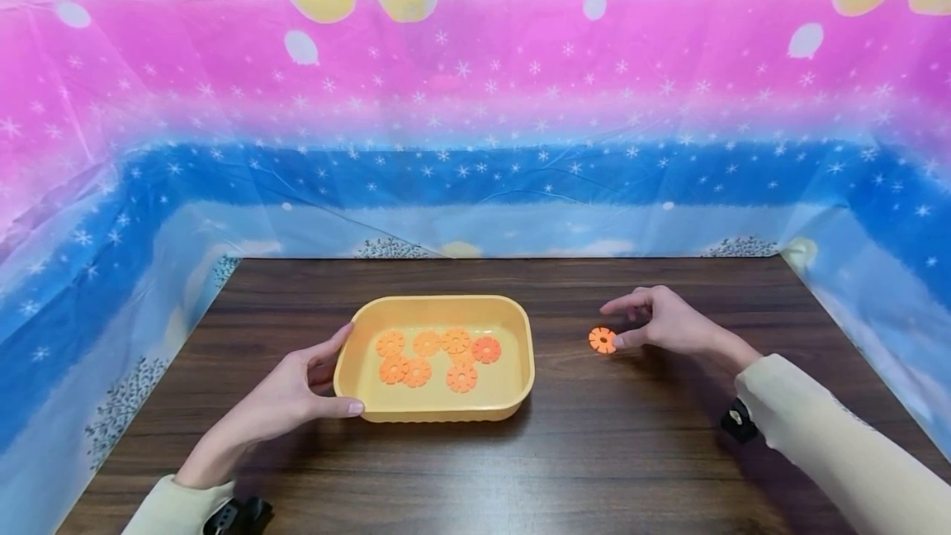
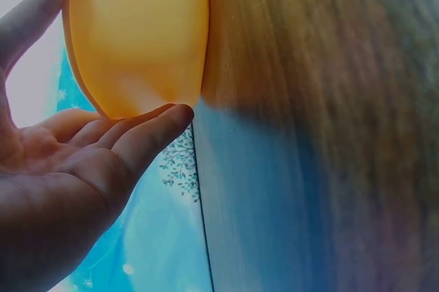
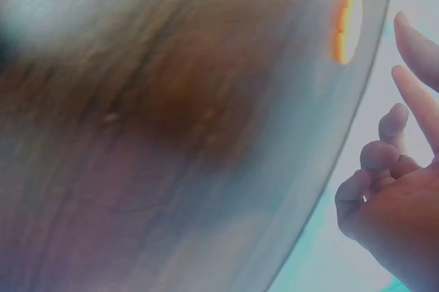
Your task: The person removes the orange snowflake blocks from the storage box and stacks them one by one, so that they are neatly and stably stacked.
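Note:
A shallow yellow plastic tray (image 1: 434,413) with rounded corners is on the dark wooden table. Several orange notched interlocking discs (image 1: 461,376) lie inside it, some overlapping. At the tray's left end, my left hand (image 1: 286,390) holds it, the thumb on the near corner and the fingers along the outer wall; the left wrist view shows these fingers against the tray (image 2: 140,38). Right of the tray is a single orange notched disc (image 1: 598,340). My right hand (image 1: 669,322) is over it with the thumb tip at its edge, the index finger stretched out apart from the thumb.
A patterned cloth (image 1: 475,176) in pink, blue and white hangs behind the table and along both sides. The brown table (image 1: 594,461) extends around the tray. Dark wrist devices (image 1: 236,516) sit at both cuffs.

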Demonstrator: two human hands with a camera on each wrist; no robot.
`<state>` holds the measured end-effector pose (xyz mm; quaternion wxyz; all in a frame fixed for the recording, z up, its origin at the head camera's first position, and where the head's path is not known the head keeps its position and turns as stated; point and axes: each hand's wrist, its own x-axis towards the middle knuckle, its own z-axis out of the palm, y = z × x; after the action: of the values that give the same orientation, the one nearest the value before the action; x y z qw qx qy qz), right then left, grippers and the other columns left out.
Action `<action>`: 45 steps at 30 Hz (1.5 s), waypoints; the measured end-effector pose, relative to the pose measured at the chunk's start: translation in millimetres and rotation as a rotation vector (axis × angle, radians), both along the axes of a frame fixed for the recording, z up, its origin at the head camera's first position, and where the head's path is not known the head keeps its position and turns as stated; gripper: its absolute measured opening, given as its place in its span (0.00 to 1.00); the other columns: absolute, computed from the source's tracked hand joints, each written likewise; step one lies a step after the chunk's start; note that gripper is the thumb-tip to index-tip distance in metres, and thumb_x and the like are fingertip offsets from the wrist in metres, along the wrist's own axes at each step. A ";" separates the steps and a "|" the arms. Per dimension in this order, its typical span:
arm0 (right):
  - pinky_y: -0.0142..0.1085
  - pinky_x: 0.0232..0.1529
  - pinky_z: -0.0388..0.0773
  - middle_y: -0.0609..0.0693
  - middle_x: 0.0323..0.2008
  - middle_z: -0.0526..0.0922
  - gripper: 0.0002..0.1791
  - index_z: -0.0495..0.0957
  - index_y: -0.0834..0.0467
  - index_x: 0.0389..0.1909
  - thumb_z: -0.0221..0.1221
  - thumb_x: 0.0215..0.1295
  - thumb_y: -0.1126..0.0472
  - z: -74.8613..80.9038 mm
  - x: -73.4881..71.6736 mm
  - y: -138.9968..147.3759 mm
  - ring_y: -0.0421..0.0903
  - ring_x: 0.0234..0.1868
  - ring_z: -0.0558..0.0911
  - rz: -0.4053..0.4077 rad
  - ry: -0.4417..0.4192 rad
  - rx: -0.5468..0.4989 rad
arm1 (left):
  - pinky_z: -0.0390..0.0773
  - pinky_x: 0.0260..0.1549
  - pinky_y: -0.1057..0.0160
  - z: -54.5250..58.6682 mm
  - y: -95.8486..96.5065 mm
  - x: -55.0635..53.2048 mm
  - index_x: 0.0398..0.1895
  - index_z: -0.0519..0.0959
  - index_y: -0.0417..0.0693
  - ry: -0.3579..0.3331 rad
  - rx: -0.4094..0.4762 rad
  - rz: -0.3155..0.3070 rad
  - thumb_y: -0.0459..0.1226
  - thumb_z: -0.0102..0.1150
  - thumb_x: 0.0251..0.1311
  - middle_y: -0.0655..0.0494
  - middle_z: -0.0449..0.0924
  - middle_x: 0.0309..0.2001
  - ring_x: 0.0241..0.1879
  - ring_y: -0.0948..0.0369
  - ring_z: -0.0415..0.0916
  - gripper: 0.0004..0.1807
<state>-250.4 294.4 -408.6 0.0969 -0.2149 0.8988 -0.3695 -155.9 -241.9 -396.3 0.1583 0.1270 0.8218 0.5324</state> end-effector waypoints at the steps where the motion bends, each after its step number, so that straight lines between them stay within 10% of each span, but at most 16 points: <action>1: 0.36 0.30 0.62 0.55 0.32 0.71 0.27 0.86 0.58 0.58 0.77 0.57 0.57 2.1 0.7 -1.8 0.48 0.32 0.65 0.007 0.001 -0.004 | 0.83 0.55 0.58 0.0 0.0 0.0 0.85 0.46 0.41 0.000 0.005 -0.001 0.36 0.79 0.55 0.34 0.47 0.82 0.72 0.38 0.65 0.62; 45: 0.34 0.28 0.67 0.52 0.37 0.80 0.21 0.88 0.47 0.54 0.76 0.60 0.60 46.1 16.0 -140.4 0.50 0.25 0.70 0.333 0.045 -0.001 | 0.81 0.58 0.58 -2.0 -4.1 -3.6 0.85 0.45 0.41 0.027 -0.012 -0.026 0.36 0.78 0.57 0.32 0.53 0.80 0.71 0.39 0.67 0.61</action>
<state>-234.4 154.0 -362.5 0.1365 -0.3691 0.8525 -0.3440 -159.5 -246.0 -398.3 0.1550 0.1436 0.8255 0.5234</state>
